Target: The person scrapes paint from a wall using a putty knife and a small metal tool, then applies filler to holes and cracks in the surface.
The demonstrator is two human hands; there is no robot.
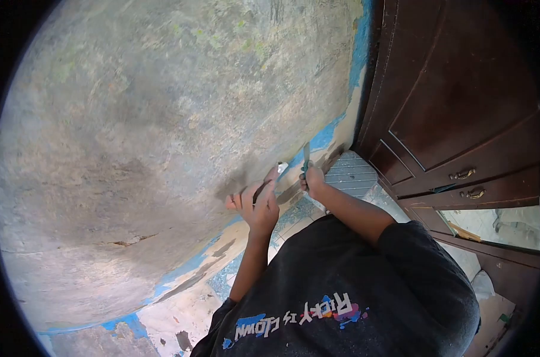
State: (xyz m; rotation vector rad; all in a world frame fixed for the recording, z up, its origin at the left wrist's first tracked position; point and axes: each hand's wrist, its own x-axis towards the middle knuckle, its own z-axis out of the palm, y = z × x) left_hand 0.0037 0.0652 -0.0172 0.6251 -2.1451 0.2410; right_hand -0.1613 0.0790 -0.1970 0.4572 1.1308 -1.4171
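Note:
My left hand (257, 208) is spread against the grey, scraped wall (151, 119), its fingers apart. A small white patch or flake (282, 168) shows right at one of its fingertips. To its right, my right hand (312, 180) is closed around the handle of a scraper (307, 153). The thin, flat blade points up at the wall, beside a strip of blue paint (324, 137). Most of the handle is hidden inside the fist.
Dark wooden furniture (460, 89) with drawers and brass-like handles stands close on the right, with a mirror panel (496, 226) low down. A grey-blue ridged panel (350, 172) lies in the corner. Worn, stained flooring (180, 321) runs along the wall's foot.

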